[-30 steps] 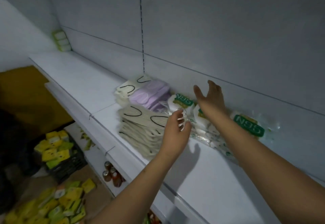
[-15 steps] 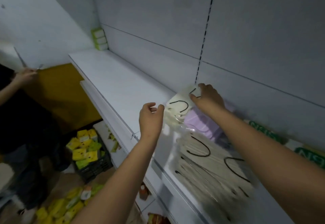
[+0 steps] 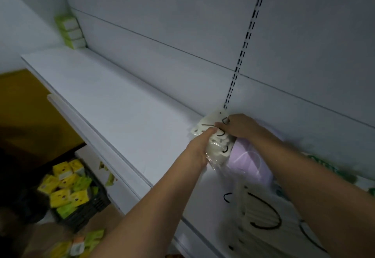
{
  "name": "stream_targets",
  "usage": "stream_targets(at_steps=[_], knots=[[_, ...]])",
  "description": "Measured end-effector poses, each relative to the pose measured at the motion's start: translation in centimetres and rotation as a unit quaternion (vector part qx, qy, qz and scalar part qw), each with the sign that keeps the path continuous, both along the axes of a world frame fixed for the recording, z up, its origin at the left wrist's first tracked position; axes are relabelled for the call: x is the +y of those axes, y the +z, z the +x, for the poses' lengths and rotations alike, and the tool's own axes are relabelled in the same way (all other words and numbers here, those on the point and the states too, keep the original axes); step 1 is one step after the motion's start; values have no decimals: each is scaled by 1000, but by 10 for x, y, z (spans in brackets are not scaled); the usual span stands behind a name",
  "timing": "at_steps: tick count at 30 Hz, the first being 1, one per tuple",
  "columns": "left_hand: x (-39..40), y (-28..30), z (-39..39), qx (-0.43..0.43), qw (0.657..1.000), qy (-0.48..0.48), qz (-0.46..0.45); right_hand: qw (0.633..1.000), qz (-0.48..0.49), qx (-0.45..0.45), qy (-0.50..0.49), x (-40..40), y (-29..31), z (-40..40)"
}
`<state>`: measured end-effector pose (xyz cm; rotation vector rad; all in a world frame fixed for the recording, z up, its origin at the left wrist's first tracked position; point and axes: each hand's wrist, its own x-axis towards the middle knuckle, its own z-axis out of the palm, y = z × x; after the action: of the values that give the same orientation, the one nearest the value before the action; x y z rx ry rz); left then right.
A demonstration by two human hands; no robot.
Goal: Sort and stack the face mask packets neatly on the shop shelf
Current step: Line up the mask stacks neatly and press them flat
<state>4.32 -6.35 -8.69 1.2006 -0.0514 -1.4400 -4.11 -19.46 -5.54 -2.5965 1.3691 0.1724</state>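
A small stack of cream mask packets [image 3: 217,146] with black ear loops sits on the white shelf [image 3: 113,103] by the back wall. My left hand [image 3: 197,151] grips its near side, thumb on top. My right hand [image 3: 239,126] holds the top of the same stack from the far side. Purple mask packets [image 3: 249,162] lie just right of it. A bigger pile of cream packets [image 3: 261,225] lies nearer me, under my right forearm. Green-printed packets [image 3: 322,168] show blurred at the right.
Green and white boxes [image 3: 71,32] are stacked in the shelf's far left corner. Below the shelf a black crate [image 3: 81,203] holds yellow and green packs, and more lie on the floor [image 3: 81,243]. The shelf's left stretch is bare. A slotted upright [image 3: 245,42] runs up the back wall.
My left hand moved right from hovering over the shelf and took hold of the cream stack. My right hand stayed on top of that stack. The view shifted left.
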Motion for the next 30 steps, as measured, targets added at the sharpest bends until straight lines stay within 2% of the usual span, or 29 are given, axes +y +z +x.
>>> stream_targets(at_steps=[5, 10, 15, 18, 20, 22, 26, 30], knots=[[-12, -11, 4, -10, 1000, 14, 1, 1000, -3, -31, 0, -1, -7, -3], [17, -17, 34, -108, 992, 45, -48, 997, 15, -73, -2, 2, 0, 8], [70, 12, 84, -262, 959, 26, -108, 971, 36, -237, 3, -7, 23, 20], [89, 43, 101, -295, 940, -14, -171, 928, 170, -331, 37, -7, 54, 7], [89, 66, 99, -290, 929, -55, -224, 880, 277, -377, 81, 8, 83, -19], [82, 86, 85, -266, 923, -85, -263, 864, 316, -383, 82, 23, 109, -58], [56, 116, 23, -178, 926, -144, -301, 863, 271, -427, -3, 36, 126, -150], [30, 132, -67, -108, 921, -232, -295, 806, 254, -532, -47, 74, 132, -264]])
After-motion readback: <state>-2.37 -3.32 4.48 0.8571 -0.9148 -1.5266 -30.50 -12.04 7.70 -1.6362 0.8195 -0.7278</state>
